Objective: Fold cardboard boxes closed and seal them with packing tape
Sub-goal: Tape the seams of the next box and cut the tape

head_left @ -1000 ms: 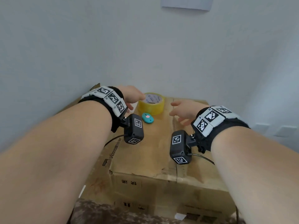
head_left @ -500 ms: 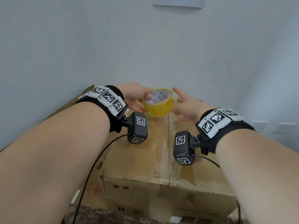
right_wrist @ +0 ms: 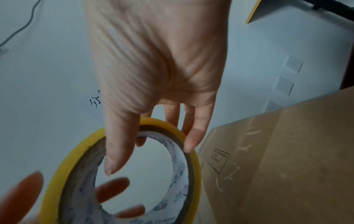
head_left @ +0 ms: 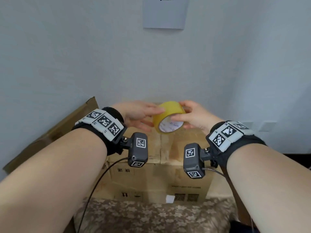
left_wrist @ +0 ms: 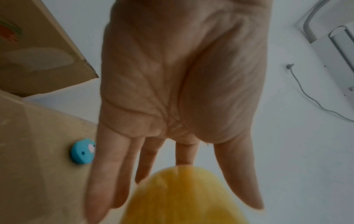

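Observation:
A yellow packing tape roll (head_left: 165, 113) hangs in the air above the far end of the cardboard box (head_left: 168, 148), its core turned toward me. My right hand (head_left: 188, 113) grips the roll: in the right wrist view the thumb (right_wrist: 116, 148) reaches into the white core (right_wrist: 178, 174) and the fingers lie over the outer rim. My left hand (head_left: 143, 116) has straight fingers (left_wrist: 107, 174) that touch the roll (left_wrist: 184, 197) from the left. The box's top flaps lie flat and meet at a centre seam.
A small blue round thing (left_wrist: 82, 150) lies on the box top under my left hand. A second cardboard piece (head_left: 55, 132) leans at the left. The white wall stands right behind the box. A patterned cloth (head_left: 151, 214) lies in front.
The tape roll has gone up off the box top, lifted by my left hand. My right hand has taken hold of it, and it has tipped so the core faces me.

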